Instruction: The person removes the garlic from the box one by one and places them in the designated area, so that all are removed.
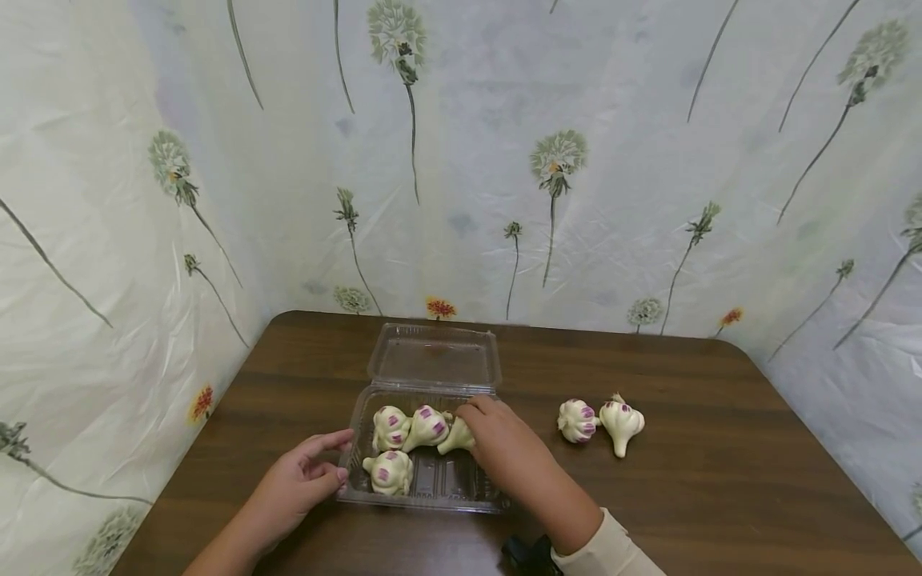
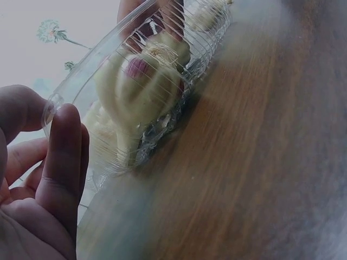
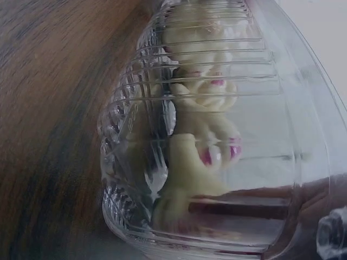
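Note:
A clear plastic clamshell container (image 1: 425,504) lies on the table with its lid (image 1: 434,356) folded back. My left hand (image 1: 291,484) is at its left side, and in the left wrist view thumb and finger (image 2: 65,146) pinch the rim. Inside, my right hand (image 1: 515,452) reaches over the right side and holds a garlic bulb (image 1: 456,438), whose pale neck points left. Three more garlic bulbs with purple patches sit in the container: two in the back row (image 1: 391,427) (image 1: 426,426) and one in front (image 1: 389,473). The right fingertips are mostly hidden.
Right of the container, two garlic bulbs (image 1: 577,421) (image 1: 621,424) lie side by side on the brown wooden table (image 1: 691,480). A black object (image 1: 531,554) shows beside the right sleeve. Dandelion-patterned sheeting (image 1: 461,160) rises behind the table's back edge and along its left.

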`<state>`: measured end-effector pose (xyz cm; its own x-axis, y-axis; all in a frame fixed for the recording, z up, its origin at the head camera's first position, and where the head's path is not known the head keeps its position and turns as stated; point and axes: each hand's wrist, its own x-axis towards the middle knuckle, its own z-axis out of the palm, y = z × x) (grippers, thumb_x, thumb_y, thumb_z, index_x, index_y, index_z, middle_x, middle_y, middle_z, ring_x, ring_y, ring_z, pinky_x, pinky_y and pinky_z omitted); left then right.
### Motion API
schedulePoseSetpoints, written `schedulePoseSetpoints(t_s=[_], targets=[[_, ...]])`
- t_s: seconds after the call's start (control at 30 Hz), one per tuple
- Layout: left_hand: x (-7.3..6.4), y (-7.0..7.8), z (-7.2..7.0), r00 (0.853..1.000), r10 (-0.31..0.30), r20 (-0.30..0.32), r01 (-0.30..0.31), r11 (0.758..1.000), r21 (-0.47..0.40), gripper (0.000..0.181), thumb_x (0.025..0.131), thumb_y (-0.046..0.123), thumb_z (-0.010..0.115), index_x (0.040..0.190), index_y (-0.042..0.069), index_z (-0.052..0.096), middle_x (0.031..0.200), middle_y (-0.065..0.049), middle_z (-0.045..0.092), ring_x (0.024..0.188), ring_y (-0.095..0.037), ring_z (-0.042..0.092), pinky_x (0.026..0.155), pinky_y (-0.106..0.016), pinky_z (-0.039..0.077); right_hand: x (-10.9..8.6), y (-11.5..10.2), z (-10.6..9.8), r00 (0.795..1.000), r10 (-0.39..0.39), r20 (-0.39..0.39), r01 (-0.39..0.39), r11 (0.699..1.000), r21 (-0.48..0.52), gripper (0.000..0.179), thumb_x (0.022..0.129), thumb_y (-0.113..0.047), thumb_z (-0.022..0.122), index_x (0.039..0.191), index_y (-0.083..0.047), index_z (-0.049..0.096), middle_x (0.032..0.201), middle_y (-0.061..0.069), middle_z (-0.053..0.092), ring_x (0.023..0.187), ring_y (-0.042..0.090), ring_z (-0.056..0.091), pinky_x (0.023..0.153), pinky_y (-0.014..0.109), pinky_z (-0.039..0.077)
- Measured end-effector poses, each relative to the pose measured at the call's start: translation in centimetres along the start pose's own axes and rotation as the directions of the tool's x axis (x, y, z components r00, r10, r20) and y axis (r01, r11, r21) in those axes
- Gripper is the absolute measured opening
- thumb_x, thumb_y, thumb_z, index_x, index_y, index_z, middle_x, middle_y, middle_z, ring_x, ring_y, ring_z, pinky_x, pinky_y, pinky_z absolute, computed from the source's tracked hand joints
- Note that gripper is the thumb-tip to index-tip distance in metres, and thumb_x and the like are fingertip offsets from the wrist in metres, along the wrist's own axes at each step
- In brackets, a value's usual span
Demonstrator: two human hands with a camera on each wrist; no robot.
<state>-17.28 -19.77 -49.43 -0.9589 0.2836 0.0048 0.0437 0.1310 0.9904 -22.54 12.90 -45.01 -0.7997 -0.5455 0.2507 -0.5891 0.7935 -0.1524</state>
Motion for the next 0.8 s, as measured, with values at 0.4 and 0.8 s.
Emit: schedulePoseSetpoints(t_s=[0.4, 0.8], targets=[[0.1, -0.1, 0.1, 1.000, -0.002, 0.005, 0.002, 1.000, -0.004, 0.058, 0.098, 0.006, 0.070, 0.152, -0.002, 0.048, 0.143, -0.027, 0.047, 0.085, -0.009, 0.068, 0.076, -0.024, 0.059, 0.0, 0.6, -0.3, 0.999, -0.005, 0.054, 0.002, 0.998, 0.063, 0.042, 0.091, -0.006, 0.080, 0.131, -0.004, 0.066, 0.128, 0.008, 0.064, 0.120, 0.027, 0.063, 0.099, 0.042, 0.056], [-0.1, 0.0, -0.1, 1.000, -0.012, 0.010, 0.012, 1.000, 0.001, 0.059, 0.099, 0.005, 0.069, 0.153, -0.003, 0.047, 0.144, -0.028, 0.047, 0.088, -0.008, 0.068, 0.077, -0.024, 0.059, 0.0, 1.3, -0.8, 0.996, -0.038, 0.079, 0.026, 0.988, 0.150, 0.042, 0.090, -0.006, 0.078, 0.130, -0.006, 0.065, 0.126, 0.007, 0.065, 0.112, 0.022, 0.064, 0.090, 0.039, 0.057]])
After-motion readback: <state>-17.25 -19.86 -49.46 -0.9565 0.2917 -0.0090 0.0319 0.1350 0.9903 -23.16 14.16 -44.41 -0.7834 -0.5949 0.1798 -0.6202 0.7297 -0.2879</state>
